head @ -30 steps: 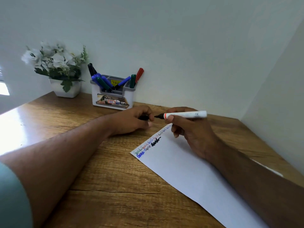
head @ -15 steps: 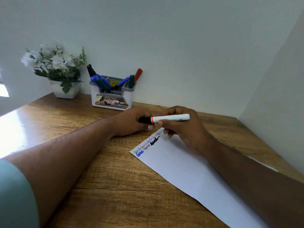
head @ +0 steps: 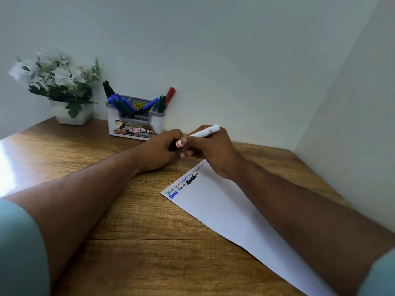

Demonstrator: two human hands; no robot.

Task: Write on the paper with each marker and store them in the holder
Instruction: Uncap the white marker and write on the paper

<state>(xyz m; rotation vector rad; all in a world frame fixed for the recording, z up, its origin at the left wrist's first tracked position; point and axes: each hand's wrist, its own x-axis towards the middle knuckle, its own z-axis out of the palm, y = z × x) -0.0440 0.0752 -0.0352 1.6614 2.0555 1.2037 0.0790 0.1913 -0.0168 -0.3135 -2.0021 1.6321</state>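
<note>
- Gripping the white marker point(head: 203, 133) with the right hand point(head: 213, 152), fingers curled round the barrel, tail end angled up and to the right.
- The left hand point(head: 159, 150) is curled round the black cap point(head: 172, 146), which sits right at the marker's orange-ringed front end. Looks like the cap is on or nearly on, but the fingers hide the join, so can't say for sure.
- Both hands meet just above the tabletop point(head: 128, 242), between the holder and the top edge of the paper.
- The paper point(head: 230, 212) lies flat and runs diagonally toward the lower right, under the right forearm. Its top corner has small scribbles in green, red, blue and black.
- The holder point(head: 136, 124) is a white and grey caddy against the wall, near the hands but not touching them. It's already got blue, green, black and red markers leaning in it.
- A white pot of white flowers point(head: 64, 82) stands left of the holder.
</note>
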